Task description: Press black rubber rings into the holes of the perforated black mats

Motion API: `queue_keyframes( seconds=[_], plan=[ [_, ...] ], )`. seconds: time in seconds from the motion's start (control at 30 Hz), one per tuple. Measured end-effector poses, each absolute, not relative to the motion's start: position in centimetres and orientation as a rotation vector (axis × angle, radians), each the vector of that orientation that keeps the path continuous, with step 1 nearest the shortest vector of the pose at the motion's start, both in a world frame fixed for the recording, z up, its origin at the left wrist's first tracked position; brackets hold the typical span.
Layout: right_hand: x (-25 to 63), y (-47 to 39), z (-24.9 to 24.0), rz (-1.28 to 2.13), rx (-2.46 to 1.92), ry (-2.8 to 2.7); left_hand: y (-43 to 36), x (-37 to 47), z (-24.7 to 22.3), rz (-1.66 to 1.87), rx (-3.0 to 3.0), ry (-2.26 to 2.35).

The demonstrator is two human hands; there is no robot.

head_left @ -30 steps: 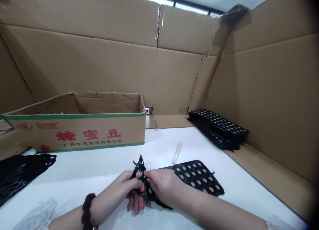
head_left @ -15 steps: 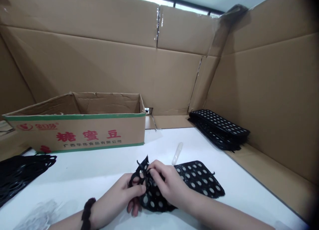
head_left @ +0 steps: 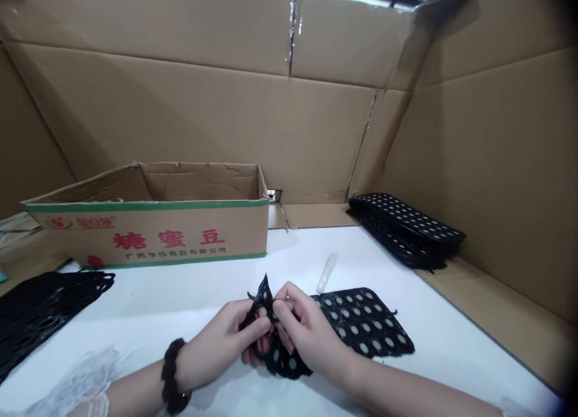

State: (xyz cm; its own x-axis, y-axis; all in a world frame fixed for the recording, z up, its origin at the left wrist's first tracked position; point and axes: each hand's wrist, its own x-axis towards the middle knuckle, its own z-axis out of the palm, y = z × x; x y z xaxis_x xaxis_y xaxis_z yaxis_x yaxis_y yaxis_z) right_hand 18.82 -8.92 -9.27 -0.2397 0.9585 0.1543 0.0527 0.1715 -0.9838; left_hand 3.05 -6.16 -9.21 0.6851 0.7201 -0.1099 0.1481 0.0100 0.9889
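My left hand [head_left: 228, 336] is closed on the bunched-up near-left end of a black perforated sheet [head_left: 282, 364] with rows of pale round spots. Thumb and fingers of my right hand [head_left: 311, 333] pinch the same end, right beside the left thumb. A pointed corner sticks up between the hands. Behind my right wrist a flat black section with pale round spots [head_left: 370, 321] lies on the white table [head_left: 180, 296]; my hand hides whether it joins the held part. A small translucent whitish stick-like piece [head_left: 327, 273] lies just beyond it.
A cardboard box [head_left: 176, 233] with red lettering stands open at the back left. Dark looped material [head_left: 49, 308] is heaped at the left. Several spotted black sheets [head_left: 406, 227] are stacked at the back right. Tall cardboard walls [head_left: 217, 116] surround the table.
My hands have drawn closer together on the sheet's bunched end, and my right fingers now curl in further. The view has tilted down slightly, shifting the surroundings a little to the right.
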Motion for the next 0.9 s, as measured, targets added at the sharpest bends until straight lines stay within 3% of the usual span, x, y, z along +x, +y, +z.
queue_keyframes(
  seconds=[0.17,0.37,0.53,0.73,0.9],
  plan=[
    [20.5,-6.9,-9.2,1.210,-0.939,-1.055,-6.3,3.1,-9.0,0.519,1.383,0.884],
    [21.6,-6.2,-9.5,1.623,-0.949,-1.098,-6.1,3.2,-8.1,0.484,1.225,1.004],
    [21.3,-6.6,-9.1,1.724,-0.983,-1.020,-6.2,3.1,-8.0,0.448,1.311,1.075],
    [21.6,-6.5,-8.9,1.716,-1.037,-1.026,-6.4,3.3,-8.6,0.703,1.253,0.988],
    [21.5,-6.7,-8.7,1.568,-1.104,-1.213,-6.6,3.3,-8.8,0.680,1.306,1.040]
  ],
)
